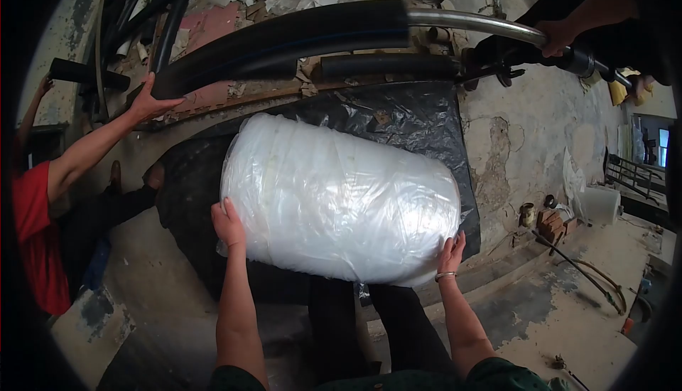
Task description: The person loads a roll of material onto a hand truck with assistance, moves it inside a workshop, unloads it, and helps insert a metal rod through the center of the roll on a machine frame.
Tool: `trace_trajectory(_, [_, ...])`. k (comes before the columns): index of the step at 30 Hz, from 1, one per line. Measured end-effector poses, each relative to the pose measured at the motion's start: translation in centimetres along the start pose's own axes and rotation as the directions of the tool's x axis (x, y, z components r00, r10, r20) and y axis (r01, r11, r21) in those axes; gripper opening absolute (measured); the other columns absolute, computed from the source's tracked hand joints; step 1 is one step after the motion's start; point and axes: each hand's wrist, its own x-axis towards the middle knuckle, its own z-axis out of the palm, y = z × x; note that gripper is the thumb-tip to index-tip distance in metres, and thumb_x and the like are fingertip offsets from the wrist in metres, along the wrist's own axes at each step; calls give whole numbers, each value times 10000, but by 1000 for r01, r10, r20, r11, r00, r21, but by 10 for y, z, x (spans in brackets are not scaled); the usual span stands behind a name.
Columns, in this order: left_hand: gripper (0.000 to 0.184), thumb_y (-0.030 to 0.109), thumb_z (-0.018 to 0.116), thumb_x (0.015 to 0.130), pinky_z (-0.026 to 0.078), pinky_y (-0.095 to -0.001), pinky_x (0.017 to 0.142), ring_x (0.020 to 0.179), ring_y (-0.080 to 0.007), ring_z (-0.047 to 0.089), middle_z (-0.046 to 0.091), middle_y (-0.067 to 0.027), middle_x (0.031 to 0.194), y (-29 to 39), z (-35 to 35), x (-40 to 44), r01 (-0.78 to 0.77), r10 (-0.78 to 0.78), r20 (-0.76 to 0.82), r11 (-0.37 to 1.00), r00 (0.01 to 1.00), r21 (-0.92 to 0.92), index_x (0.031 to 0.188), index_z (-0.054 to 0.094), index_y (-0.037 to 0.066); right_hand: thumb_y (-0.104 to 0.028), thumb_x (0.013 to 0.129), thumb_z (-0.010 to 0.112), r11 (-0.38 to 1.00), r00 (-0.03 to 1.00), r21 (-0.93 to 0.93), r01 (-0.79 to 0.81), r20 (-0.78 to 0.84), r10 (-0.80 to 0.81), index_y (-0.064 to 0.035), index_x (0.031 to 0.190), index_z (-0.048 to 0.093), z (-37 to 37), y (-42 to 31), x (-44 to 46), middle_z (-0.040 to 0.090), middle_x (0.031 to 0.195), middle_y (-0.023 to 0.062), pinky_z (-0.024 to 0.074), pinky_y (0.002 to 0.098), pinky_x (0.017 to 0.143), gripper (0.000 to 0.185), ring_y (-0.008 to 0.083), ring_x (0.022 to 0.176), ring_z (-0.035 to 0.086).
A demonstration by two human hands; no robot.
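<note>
A big roll wrapped in clear plastic film (341, 195) lies on its side on a black plastic sheet (419, 117), just in front of my legs. My left hand (229, 226) rests against the roll's left end, its fingers apart. At the lower right end, my right hand (451, 256) touches the roll with its fingers spread, a bracelet on the wrist. Neither hand is wrapped round anything. Beyond the roll, a thick black pipe (298, 39) has a metal tube (476, 20) coming out of its right end.
A person in a red top (32, 227) at the left has a hand on the black pipe. Another person's hand (558, 35) holds the metal tube at the upper right. Bricks (554, 226) and a hose (586, 274) lie at the right; more pipes (167, 32) stand upper left.
</note>
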Motion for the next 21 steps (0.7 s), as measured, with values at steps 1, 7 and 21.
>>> trace_trajectory(1, [454,419,445,925,436,-449,781,888,-394,553,581,-222,928,10,3,3,0,0,-18,999,1000,41,920,532,-26,-281,938,507,998,999,-52,19,-27,-21,28,1355,332,2,2,2,430,1334,180,320,330,1026,548,254,1223,429])
trace_trajectory(7, [512,486,434,910,444,-460,766,895,-396,562,589,-214,943,48,18,26,74,-73,-14,984,997,163,917,545,-14,-356,907,466,904,965,-426,-13,-241,-100,-32,1341,396,46,-50,30,487,1254,222,372,413,959,546,376,1139,475])
trace_trajectory(21, [616,536,428,900,438,-493,721,850,-448,569,596,-282,857,30,33,32,85,-61,-105,967,993,239,824,544,-64,-364,892,489,854,983,-519,38,-136,-127,-38,1319,412,32,-55,56,551,1071,198,443,459,780,543,378,958,542])
